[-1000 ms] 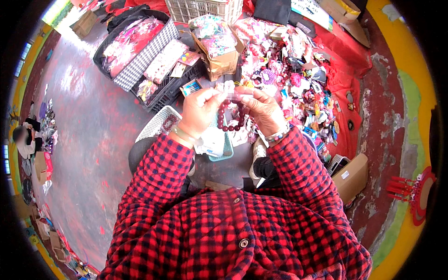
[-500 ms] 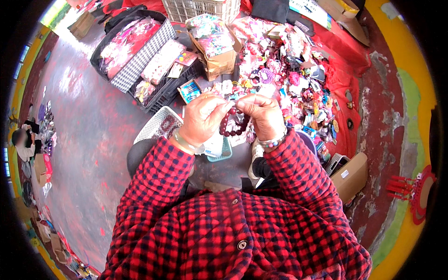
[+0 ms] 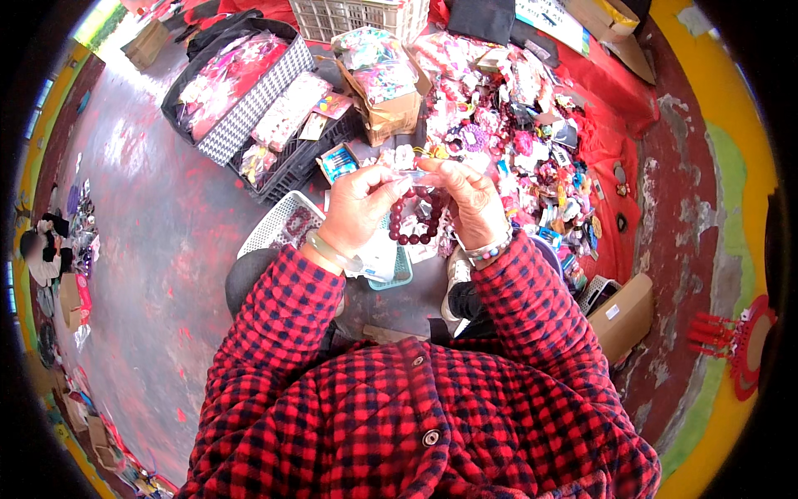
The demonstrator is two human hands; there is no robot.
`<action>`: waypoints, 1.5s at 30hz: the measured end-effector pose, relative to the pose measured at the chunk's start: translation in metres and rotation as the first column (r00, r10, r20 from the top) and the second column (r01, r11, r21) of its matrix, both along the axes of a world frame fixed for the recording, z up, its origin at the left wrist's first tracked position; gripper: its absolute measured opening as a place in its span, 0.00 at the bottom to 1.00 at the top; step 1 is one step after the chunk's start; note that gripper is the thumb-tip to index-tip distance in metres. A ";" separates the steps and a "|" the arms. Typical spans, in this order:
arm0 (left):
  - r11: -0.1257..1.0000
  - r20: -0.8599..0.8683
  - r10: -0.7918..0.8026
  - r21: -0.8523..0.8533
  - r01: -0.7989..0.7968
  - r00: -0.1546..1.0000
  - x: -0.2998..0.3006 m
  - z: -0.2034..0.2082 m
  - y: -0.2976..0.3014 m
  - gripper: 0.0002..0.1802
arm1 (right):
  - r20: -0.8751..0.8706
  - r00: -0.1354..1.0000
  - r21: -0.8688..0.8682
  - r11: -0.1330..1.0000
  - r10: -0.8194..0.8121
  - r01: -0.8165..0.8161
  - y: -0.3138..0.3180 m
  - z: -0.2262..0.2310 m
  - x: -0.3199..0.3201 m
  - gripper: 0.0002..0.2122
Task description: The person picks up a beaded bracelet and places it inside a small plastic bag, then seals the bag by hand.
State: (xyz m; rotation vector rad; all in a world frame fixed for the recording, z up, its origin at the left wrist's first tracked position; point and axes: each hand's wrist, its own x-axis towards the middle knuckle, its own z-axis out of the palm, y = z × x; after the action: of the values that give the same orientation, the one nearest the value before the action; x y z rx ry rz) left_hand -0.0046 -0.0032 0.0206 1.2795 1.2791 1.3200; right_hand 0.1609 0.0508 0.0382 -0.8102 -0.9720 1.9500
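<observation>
A dark red bead bracelet (image 3: pixel 413 218) hangs in a loop between my two hands. My left hand (image 3: pixel 360 205) and my right hand (image 3: pixel 467 198) both pinch its top, where a small clear wrapper or strip (image 3: pixel 413 174) sits between the fingertips. A pale bangle is on my left wrist and a beaded band on my right. Red checked sleeves cover both forearms.
A heap of small colourful trinkets (image 3: pixel 532 150) lies on a red cloth (image 3: pixel 615 108) ahead. A cardboard box (image 3: pixel 386 100) of packets, a black crate (image 3: pixel 291 150), a checked bag (image 3: pixel 233 83), white baskets (image 3: pixel 278 220) and a brown box (image 3: pixel 623 316) surround me.
Both hands have risen slightly and moved forward with the bracelet; its loop now hangs lower and more open between them.
</observation>
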 end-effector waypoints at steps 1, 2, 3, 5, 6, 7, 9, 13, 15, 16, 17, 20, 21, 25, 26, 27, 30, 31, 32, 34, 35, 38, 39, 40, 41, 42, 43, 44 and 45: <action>1.000 -0.013 0.007 0.013 -0.006 1.000 -0.001 0.001 0.000 0.05 | 0.013 1.000 0.043 0.999 0.017 -0.018 0.001 -0.003 0.002 0.08; 1.000 -0.026 0.013 0.025 -0.013 1.000 -0.001 0.002 0.000 0.05 | 0.026 0.999 0.086 0.996 0.034 -0.036 0.002 -0.007 0.004 0.07; 0.999 -0.039 0.020 0.038 -0.019 0.999 -0.002 0.003 0.000 0.05 | 0.040 0.998 0.128 0.990 0.050 -0.054 0.003 -0.009 0.004 0.06; 0.999 -0.075 0.032 0.039 -0.029 0.997 -0.002 0.001 -0.001 0.05 | 0.062 0.996 0.135 0.989 0.059 -0.067 0.002 -0.008 0.004 0.02; 0.999 -0.093 0.038 0.040 -0.034 0.995 -0.002 0.000 -0.002 0.05 | 0.068 0.996 0.135 0.988 0.064 -0.073 0.002 -0.010 0.004 0.02; 0.999 -0.100 0.027 0.042 -0.023 0.995 -0.002 0.001 -0.003 0.05 | 0.073 0.995 0.135 0.988 0.070 -0.080 0.002 -0.011 0.004 0.01; 0.999 -0.114 0.003 0.045 0.002 0.993 -0.003 0.004 -0.005 0.05 | 0.103 0.992 0.157 0.984 0.069 -0.085 0.001 -0.014 0.005 0.00; 0.994 -0.073 -0.074 0.075 0.079 0.995 -0.004 0.008 -0.004 0.05 | 0.129 0.992 0.295 0.954 0.010 -0.048 -0.006 -0.008 0.003 0.01; 0.993 -0.005 -0.107 0.040 0.108 0.994 -0.003 0.008 -0.002 0.05 | 0.199 0.980 0.376 0.924 -0.011 -0.066 -0.006 -0.009 0.004 0.02; 0.990 0.105 -0.134 -0.022 0.137 0.985 0.000 0.013 -0.002 0.05 | 0.217 0.976 0.394 0.915 -0.005 -0.083 -0.006 -0.009 0.004 0.02; 0.989 0.076 -0.143 -0.023 0.145 0.987 0.000 0.012 -0.002 0.05 | 0.235 0.972 0.411 0.906 0.002 -0.101 -0.005 -0.008 0.005 0.01; 0.990 0.052 -0.135 -0.038 0.137 0.989 -0.001 0.003 0.001 0.04 | 0.197 0.979 0.311 0.944 0.054 -0.115 -0.003 -0.015 0.005 0.01; 0.992 0.032 -0.120 -0.041 0.122 0.992 -0.001 0.001 0.000 0.03 | 0.146 0.986 0.249 0.962 0.076 -0.111 -0.003 -0.015 0.004 0.01; 0.998 -0.013 -0.008 0.059 0.009 1.000 0.002 0.003 0.000 0.04 | 0.174 0.982 0.157 0.982 0.075 -0.103 0.000 -0.008 0.003 0.01; 0.998 -0.032 -0.002 0.070 0.004 0.999 0.001 0.003 -0.001 0.04 | 0.249 0.966 0.186 0.976 0.063 -0.112 0.001 -0.004 0.003 0.01; 0.997 -0.051 0.004 0.081 0.000 0.999 0.001 0.003 -0.001 0.04 | 0.213 0.976 0.205 0.974 0.054 -0.099 -0.001 -0.004 0.002 0.00; 0.994 -0.046 0.016 0.110 -0.011 0.999 0.003 0.005 -0.001 0.04 | 0.116 0.993 0.278 0.958 0.038 -0.069 -0.005 -0.004 0.003 0.01; 0.993 -0.046 0.013 0.114 -0.007 0.999 0.003 0.006 -0.001 0.04 | 0.108 0.994 0.355 0.933 0.031 -0.068 -0.005 -0.001 0.004 0.01; 0.996 -0.030 -0.007 0.093 0.009 1.000 0.003 0.009 -0.002 0.05 | 0.101 0.995 0.429 0.901 0.025 -0.066 -0.005 0.003 0.004 0.01; 0.996 0.018 -0.082 0.046 0.081 0.997 -0.001 0.018 -0.002 0.03 | 0.156 0.988 0.546 0.832 0.006 -0.092 -0.004 0.008 0.010 0.02; 0.993 0.047 -0.121 0.025 0.120 0.992 -0.003 0.020 -0.004 0.03 | 0.155 0.988 0.531 0.841 0.025 -0.105 -0.004 0.011 0.009 0.02; 0.984 0.125 -0.176 0.034 0.173 0.976 -0.008 0.024 -0.011 0.04 | 0.143 0.987 0.519 0.844 0.074 -0.138 -0.004 0.009 0.006 0.04; 0.977 0.208 -0.212 0.057 0.205 0.955 -0.007 0.025 -0.010 0.05 | 0.095 0.990 0.490 0.861 0.101 -0.135 -0.003 0.010 0.009 0.04; 0.977 0.197 -0.212 0.040 0.209 0.957 -0.006 0.026 -0.009 0.05 | 0.045 0.993 0.446 0.887 0.107 -0.116 -0.004 0.009 0.010 0.04; 0.977 0.185 -0.212 0.023 0.211 0.960 -0.006 0.026 -0.009 0.05 | -0.004 0.994 0.400 0.911 0.113 -0.101 -0.003 0.008 0.011 0.05; 0.972 0.178 -0.233 0.026 0.232 0.956 -0.010 0.026 -0.008 0.06 | -0.026 0.990 0.390 0.913 0.136 -0.115 -0.003 0.005 0.011 0.04; 0.976 0.171 -0.216 0.017 0.216 0.961 -0.011 0.026 -0.007 0.06 | -0.016 0.994 0.368 0.925 0.107 -0.094 -0.003 0.002 0.011 0.03; 0.980 0.164 -0.199 0.009 0.201 0.966 -0.010 0.025 -0.006 0.06 | -0.005 0.997 0.345 0.936 0.078 -0.071 -0.002 -0.001 0.011 0.03; 0.983 0.157 -0.183 0.000 0.185 0.970 -0.010 0.025 -0.005 0.07 | 0.007 0.999 0.323 0.945 0.048 -0.048 -0.002 -0.002 0.011 0.04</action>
State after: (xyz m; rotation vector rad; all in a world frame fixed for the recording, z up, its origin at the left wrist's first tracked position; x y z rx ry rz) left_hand -0.0148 -0.0086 0.0455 1.2275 1.0333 1.2499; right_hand 0.1716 0.0485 0.0365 -0.6020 -1.2802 1.7653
